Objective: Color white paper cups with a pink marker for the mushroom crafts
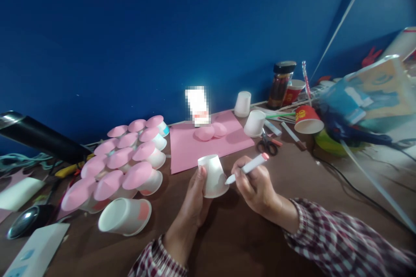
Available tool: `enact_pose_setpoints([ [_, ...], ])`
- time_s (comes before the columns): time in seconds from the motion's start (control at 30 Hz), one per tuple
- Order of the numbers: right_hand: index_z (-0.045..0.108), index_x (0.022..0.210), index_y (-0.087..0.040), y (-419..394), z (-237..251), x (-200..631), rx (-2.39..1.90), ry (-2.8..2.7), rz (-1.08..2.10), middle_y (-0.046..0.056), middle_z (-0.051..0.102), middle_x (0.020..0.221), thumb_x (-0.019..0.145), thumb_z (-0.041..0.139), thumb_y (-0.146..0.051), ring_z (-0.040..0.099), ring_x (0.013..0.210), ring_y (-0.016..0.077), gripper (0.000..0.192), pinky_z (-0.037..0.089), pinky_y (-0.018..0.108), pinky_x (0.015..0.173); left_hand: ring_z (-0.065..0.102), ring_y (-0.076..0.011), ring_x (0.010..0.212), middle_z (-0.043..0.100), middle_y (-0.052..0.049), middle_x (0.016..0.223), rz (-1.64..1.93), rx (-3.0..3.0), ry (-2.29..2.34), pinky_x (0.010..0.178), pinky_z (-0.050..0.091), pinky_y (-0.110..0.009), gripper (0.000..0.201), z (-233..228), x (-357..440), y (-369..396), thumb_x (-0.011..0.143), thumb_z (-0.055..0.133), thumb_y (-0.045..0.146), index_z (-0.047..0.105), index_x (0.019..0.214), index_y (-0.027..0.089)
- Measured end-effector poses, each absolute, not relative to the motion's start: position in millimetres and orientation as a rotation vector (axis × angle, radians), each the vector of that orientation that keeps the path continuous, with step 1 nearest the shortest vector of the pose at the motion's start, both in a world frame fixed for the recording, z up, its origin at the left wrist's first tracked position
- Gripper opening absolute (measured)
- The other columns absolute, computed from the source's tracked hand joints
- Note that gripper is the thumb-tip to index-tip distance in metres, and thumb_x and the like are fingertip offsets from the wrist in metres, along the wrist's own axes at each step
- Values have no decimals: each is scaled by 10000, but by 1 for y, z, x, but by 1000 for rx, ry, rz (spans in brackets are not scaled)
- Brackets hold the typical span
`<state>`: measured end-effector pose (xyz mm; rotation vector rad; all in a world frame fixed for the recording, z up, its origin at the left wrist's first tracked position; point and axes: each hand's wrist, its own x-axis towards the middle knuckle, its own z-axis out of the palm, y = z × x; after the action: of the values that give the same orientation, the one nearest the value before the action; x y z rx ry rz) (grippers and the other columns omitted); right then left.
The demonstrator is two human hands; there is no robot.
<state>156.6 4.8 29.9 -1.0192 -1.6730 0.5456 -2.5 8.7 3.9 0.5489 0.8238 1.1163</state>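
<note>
A white paper cup (212, 177), upside down and slightly tilted, is held in my left hand (194, 197), its thumb along the cup's left side. My right hand (256, 186) grips a white marker (248, 169) with a red end pointing up and away. The marker's tip is beside the cup's lower right wall; I cannot tell whether it touches. No mark shows on the side of the cup facing me. Beyond the hands lies a pink paper sheet (182, 151) with pink paper discs (208, 132) on it.
Several cups topped with pink paper cones (108, 184) stand in rows at left, with a bare cup (125, 216) in front. At right are two white cups (255, 124), scissors (267, 145), a red cup (307, 120), a dark-lidded jar (279, 84) and a black cable (357, 181).
</note>
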Motion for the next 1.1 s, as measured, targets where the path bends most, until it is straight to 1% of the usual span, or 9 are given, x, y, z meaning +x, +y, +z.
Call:
enact_pose_setpoints([
  [0.2,533,788,-201,3,30,155,-963,-1692,552,0,640,651,920,469,-156,590,540,121,153,459,212,532,671,-245,909,726,-110,897,1149,552,809,839,502,-346,496,8,1,7,834,600,581,674,965,108],
  [0.3,533,777,-202,3,31,154,-968,-1703,563,2,643,638,916,468,-157,594,535,126,160,466,217,531,678,-237,882,727,-97,855,1162,531,833,821,507,-341,486,8,2,7,832,600,583,670,945,116],
  [0.47,531,768,-199,4,31,154,-954,-1719,629,-2,642,616,902,471,-145,586,509,123,156,470,213,514,687,-229,811,715,-64,764,1193,480,870,785,521,-344,495,10,3,8,778,653,601,671,929,129],
  [0.63,535,782,-196,4,29,153,-954,-1705,636,5,654,637,910,480,-146,597,523,123,147,476,210,527,690,-218,792,716,-44,772,1222,440,866,794,527,-348,477,11,5,9,742,704,578,663,936,144],
  [0.77,532,783,-198,4,28,154,-958,-1684,614,0,648,631,913,480,-142,607,533,123,151,475,208,539,693,-239,846,723,-61,802,1214,431,874,802,530,-354,492,11,5,9,746,696,585,654,947,137],
  [0.93,530,769,-200,4,32,154,-976,-1678,579,-11,613,604,912,464,-144,576,505,118,167,456,208,514,691,-261,878,725,-80,824,1207,428,861,814,532,-370,489,11,5,8,759,688,575,654,952,127],
  [1.03,528,769,-195,3,34,155,-990,-1687,586,-13,599,597,918,464,-148,562,501,115,169,447,207,512,688,-250,853,718,-82,815,1195,444,845,798,535,-364,509,10,4,7,772,664,596,650,971,129],
  [1.1,527,769,-193,2,35,155,-996,-1690,593,-13,593,597,920,466,-150,553,497,112,168,440,206,508,684,-238,822,712,-84,828,1193,472,843,780,536,-353,538,9,3,6,749,679,611,650,979,125],
])
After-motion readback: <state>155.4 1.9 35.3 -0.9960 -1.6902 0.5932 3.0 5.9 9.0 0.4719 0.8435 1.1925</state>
